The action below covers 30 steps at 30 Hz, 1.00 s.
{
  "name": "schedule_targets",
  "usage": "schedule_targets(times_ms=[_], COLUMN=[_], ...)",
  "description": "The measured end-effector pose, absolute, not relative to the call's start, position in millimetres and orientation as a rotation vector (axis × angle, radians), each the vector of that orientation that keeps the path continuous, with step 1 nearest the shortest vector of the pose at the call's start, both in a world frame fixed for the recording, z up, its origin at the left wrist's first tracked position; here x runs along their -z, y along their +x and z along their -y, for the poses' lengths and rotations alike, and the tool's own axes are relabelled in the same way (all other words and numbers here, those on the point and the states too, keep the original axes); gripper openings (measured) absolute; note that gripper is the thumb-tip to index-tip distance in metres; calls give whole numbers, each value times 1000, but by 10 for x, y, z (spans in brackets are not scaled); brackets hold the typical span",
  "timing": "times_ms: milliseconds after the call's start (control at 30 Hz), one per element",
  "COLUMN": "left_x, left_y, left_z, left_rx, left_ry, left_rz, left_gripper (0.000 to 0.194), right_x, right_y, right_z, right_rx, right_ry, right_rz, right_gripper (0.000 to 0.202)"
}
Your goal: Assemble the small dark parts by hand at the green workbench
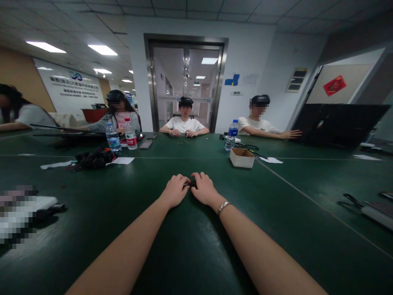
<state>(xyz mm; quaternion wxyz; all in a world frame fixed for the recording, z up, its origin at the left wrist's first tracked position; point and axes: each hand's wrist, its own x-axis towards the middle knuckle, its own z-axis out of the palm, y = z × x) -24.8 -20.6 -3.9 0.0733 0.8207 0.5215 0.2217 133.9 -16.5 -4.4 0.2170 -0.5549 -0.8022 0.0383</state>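
My left hand (176, 190) and my right hand (205, 188) rest close together on the green table, fingers curled. Between their fingertips is a small dark object (193, 183), mostly covered by the fingers; its kind does not show. Both hands appear to grip it, one from each side, low against the tabletop. A silver bracelet (224, 207) circles my right wrist. The nearest thing beyond my hands is a small open cardboard box (241, 159), ahead and to the right.
Bundled black cables (95, 159) lie ahead left, near two water bottles, one with a red cap (131, 135). A blue-capped bottle (231, 135) stands behind the box. A large black panel (340, 123) stands at right. Several people sit around the green table (196, 237).
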Motion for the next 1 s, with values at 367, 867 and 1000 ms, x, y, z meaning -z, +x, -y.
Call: schedule_targets(times_ms=[367,867,1000], left_x=[-37,-1,-29], left_y=[-316,-400,-388], left_z=[250,163,179], left_rx=[-614,-884,-886], left_ry=[2400,2104,2082], left_rz=[-1680,-1470,-1480], left_gripper=[35,25,26], right_x=[12,123,142], right_y=[1410,1364,1363], right_z=[65,-27,-39], right_rx=[-135,-776,-822], right_ry=[-1303,-1165,-1122], right_rz=[1974,1703,1681], right_gripper=[23,27,27])
